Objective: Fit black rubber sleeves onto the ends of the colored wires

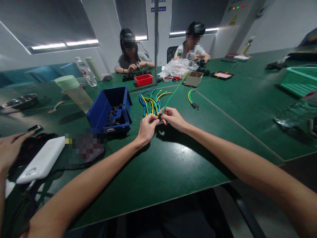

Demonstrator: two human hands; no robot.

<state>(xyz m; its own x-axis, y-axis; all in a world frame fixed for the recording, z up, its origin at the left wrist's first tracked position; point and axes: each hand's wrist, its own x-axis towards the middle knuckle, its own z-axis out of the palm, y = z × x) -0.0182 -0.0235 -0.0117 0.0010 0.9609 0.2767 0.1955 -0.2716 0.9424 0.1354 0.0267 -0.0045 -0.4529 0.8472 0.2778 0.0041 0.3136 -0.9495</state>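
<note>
Over the green table [173, 158] my left hand [146, 129] and my right hand [173, 118] meet, both pinched on a small black connector [159, 117]. A green wire [173, 94] runs from that connector up and away to the right. Just beyond my hands lies a bundle of blue, yellow and green wires [151, 100]. Left of my hands stands a blue bin [110, 110] with several small black parts inside.
A finished yellow-green wire with a black plug [192, 99] lies to the right. A white flat device [42, 162] and another person's hand [10, 148] are at the left. Two people work at the far side by a red tray [143, 79]. A green basket [300, 81] stands right.
</note>
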